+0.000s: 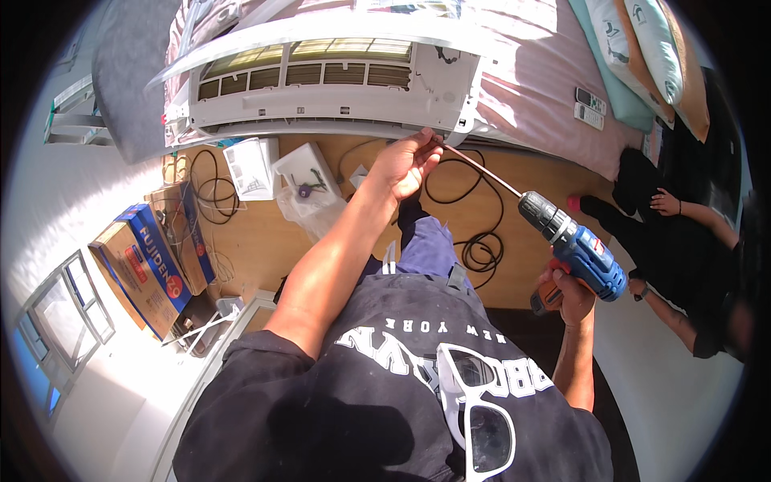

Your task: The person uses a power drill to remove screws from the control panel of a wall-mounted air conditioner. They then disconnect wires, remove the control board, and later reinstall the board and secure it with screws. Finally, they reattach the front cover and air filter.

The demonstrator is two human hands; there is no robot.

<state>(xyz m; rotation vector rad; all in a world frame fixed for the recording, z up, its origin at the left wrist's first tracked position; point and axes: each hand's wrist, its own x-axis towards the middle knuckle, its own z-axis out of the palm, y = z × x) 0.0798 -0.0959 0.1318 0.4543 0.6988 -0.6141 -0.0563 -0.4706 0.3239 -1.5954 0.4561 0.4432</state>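
My right hand grips a blue cordless drill fitted with a long, thin screwdriver bit. The bit slants up and left to the lower right corner of a white indoor air conditioner unit. There my left hand pinches at the bit's tip, its fingers closed; whether a screw is between them is too small to tell. Above the unit's exposed filters, the white front panel is lifted.
The unit lies along a bed with a pink sheet, two remotes and pillows. Black cable, white foam pieces and a cardboard box are on the wooden floor. Another person sits at the right.
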